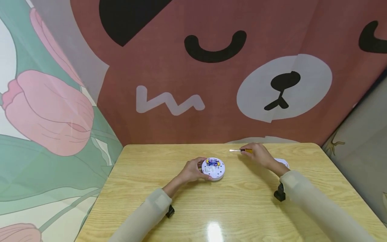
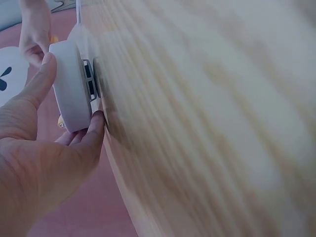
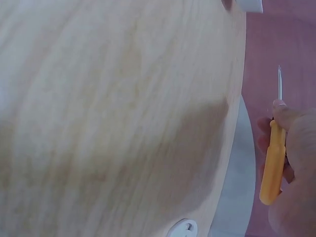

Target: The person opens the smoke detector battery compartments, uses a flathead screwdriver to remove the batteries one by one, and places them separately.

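Observation:
My left hand (image 1: 192,170) grips a round white smoke alarm (image 1: 216,172) by its side, thumb on the near edge and fingers round the far left. A blue and yellow battery (image 1: 213,162) shows in its upturned face. In the left wrist view, the alarm (image 2: 70,84) is held close over the table, with a dark slotted vent on its underside. My right hand (image 1: 260,154) holds a screwdriver (image 1: 248,151) in the air, its flat metal tip pointing left towards the alarm. The yellow handle (image 3: 273,170) lies along the fingers in the right wrist view.
A white plate (image 1: 283,161) lies on the wooden table (image 1: 242,208) behind the right wrist, partly hidden by it. Its slotted edge (image 3: 183,228) shows in the right wrist view. A cloth with a bear print (image 1: 169,127) hangs along the table's far edge.

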Demonstrator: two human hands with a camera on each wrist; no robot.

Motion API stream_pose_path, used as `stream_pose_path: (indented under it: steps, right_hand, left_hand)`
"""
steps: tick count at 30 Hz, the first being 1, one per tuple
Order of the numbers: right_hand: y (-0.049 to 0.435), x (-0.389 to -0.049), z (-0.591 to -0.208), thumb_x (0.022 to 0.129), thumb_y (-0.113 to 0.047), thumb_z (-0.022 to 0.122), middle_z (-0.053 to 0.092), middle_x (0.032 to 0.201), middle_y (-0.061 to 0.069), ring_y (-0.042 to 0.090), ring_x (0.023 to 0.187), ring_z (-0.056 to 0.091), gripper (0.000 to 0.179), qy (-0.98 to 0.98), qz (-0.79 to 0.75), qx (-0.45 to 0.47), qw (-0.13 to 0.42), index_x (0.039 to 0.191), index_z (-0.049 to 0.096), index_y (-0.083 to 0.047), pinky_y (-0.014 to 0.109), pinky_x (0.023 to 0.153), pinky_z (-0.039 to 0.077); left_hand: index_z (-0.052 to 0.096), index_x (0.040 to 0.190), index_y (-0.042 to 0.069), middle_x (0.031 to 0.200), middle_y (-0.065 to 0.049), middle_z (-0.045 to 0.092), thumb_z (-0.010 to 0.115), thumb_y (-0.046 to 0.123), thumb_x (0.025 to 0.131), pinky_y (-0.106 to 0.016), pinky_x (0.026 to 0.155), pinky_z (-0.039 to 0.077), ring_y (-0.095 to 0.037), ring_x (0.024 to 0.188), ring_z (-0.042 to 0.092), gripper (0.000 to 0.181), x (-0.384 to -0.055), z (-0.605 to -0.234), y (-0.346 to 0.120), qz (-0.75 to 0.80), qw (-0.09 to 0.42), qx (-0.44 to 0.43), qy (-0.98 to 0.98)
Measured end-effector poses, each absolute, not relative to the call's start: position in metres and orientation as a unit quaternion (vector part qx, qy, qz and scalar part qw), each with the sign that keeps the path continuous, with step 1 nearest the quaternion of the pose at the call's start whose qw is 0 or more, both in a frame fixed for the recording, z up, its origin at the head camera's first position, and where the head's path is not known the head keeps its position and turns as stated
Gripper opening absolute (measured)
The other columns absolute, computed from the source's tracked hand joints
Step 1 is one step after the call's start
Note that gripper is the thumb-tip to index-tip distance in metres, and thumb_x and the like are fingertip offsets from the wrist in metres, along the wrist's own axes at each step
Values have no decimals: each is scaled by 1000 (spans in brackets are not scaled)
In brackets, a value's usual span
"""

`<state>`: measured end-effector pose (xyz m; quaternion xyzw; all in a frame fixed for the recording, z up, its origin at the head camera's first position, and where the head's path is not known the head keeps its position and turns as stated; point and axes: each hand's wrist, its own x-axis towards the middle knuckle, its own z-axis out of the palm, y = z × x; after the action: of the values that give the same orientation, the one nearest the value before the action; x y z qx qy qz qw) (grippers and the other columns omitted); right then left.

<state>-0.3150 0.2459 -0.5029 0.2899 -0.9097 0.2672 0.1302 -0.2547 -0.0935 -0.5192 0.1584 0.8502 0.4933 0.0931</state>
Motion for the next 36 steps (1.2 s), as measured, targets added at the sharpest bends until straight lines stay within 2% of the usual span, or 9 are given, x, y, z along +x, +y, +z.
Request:
stream_pose_path:
  steps: [5,10,13,17,20,24,31,36]
  right_hand:
    - [248,-326,-505,93,-3,79,80,106,18,33,90,75,16,-910,258,294,140,109,81,1,49,73,60]
    - [250,-334,-505,95,-3,78,79,108,20,24,71,69,18,-916,251,282,136,112,81,2,41,66,55]
    - [251,-340,-505,96,-5,77,78,111,23,24,68,66,20,-921,247,269,134,114,80,2,41,66,51]
    - [252,-347,-508,96,-8,77,76,115,25,35,85,74,21,-924,241,265,133,115,80,3,50,75,58]
    - [253,-352,-512,96,-7,78,76,115,25,37,88,74,21,-925,238,266,132,114,80,3,54,77,59]
    - [255,-359,-518,95,-6,79,77,112,24,36,81,73,19,-924,235,268,140,111,80,3,52,71,58]
    - [256,-368,-532,93,-8,81,78,108,23,44,101,73,18,-927,232,258,142,107,82,2,61,88,59]
    - [254,-370,-536,93,-9,81,78,108,22,45,104,72,18,-931,231,249,133,108,82,1,62,91,58]
  left_hand:
    - [58,145,-4,137,-21,68,100,10,71,-35,104,58,-34,126,67,86,-254,-519,-94,501,94,164,845]
    - [57,146,-3,137,-19,68,100,11,72,-30,103,58,-32,126,67,86,-255,-519,-94,503,95,167,842]
    - [57,145,-3,137,-19,68,100,11,72,-30,103,58,-32,126,67,86,-255,-519,-94,506,90,170,840]
    - [58,145,-2,137,-19,68,101,11,71,-32,104,57,-32,126,67,86,-255,-520,-94,503,88,167,843]
    - [58,145,-2,138,-19,68,101,13,71,-34,106,57,-32,127,67,87,-255,-521,-94,497,89,165,847]
    - [58,146,-1,139,-18,67,101,14,71,-36,107,56,-33,127,67,88,-254,-522,-93,495,89,164,849]
    - [58,146,-1,139,-18,67,101,15,71,-37,108,55,-32,127,67,88,-254,-521,-93,484,90,164,855]
    - [57,146,-1,140,-18,67,101,13,71,-37,108,55,-32,128,66,88,-255,-521,-95,489,93,162,852]
